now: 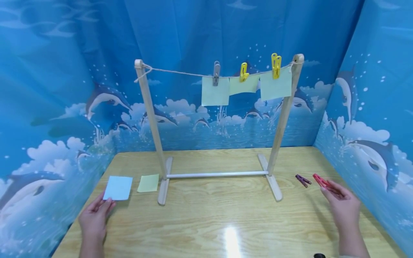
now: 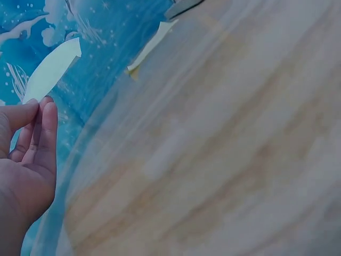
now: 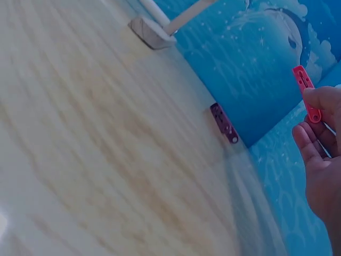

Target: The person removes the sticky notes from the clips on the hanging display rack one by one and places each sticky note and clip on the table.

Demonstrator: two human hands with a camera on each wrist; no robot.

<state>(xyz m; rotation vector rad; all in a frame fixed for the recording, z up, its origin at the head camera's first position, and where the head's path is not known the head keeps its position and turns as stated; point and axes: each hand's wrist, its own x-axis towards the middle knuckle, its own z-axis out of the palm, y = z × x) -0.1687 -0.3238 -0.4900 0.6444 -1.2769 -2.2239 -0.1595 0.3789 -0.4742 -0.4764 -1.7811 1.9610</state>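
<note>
My left hand [image 1: 94,218] pinches a light blue square sticky note [image 1: 118,187] by its lower edge, above the table's left side. In the left wrist view the note [image 2: 52,72] looks curved and pale. A yellow-green note [image 1: 148,183] lies on the table just right of it. At the right, my right hand [image 1: 344,203] holds a red clothespin [image 1: 321,180] between thumb and fingers. A dark purple clothespin [image 1: 303,180] lies on the table beside it. Three pale notes hang from a string [image 1: 180,72], under a grey clothespin [image 1: 216,73] and two yellow clothespins [image 1: 243,72].
A wooden frame with a left post [image 1: 151,118] and right post [image 1: 284,118] stands across the table [image 1: 206,208], joined low down by a white bar [image 1: 216,175]. Blue dolphin-print curtains [image 1: 193,32] enclose the back and sides. A small dark object [image 1: 319,255] shows at the front edge.
</note>
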